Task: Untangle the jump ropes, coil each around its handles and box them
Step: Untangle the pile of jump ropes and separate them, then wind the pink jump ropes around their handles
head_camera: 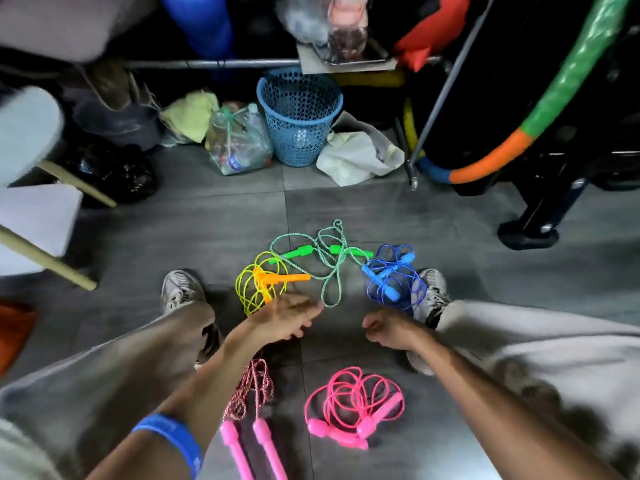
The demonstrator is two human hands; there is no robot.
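— Reaching out with the left hand [289, 318], fingers spread and loose, nothing in it, just above the yellow rope [258, 289].

— And the right hand [388, 329]?

— Curled into a loose fist near the blue rope [393, 277]. Looks empty, but hard to tell for sure.

— Where are the ropes?

— All down on the floor [207, 220], between the two shoes. Yellow rope in a small heap with orange handles [277, 278]. Green rope [325, 258] sprawled in the middle, one loop lying near the yellow heap, one end running toward the blue rope. Closer in, a pink rope [353, 407] in a loose pile and a red-and-white rope [251, 389] with pink handles [249, 445], part hidden under the left arm.

— No box?

— None to see. Only a blue basket [299, 116] farther back.

— So what now?

— Probably best to start with the yellow one, since it sits right under the open hand. Grab both orange handles first, not the cord. Lift slowly and shake a little so the loops fall free. Watch the green loop next to it; slide it aside if it comes up too. Never yank, or knots get tighter.

— Then?

— Hold the two handles side by side and wind the cord round them in neat turns.
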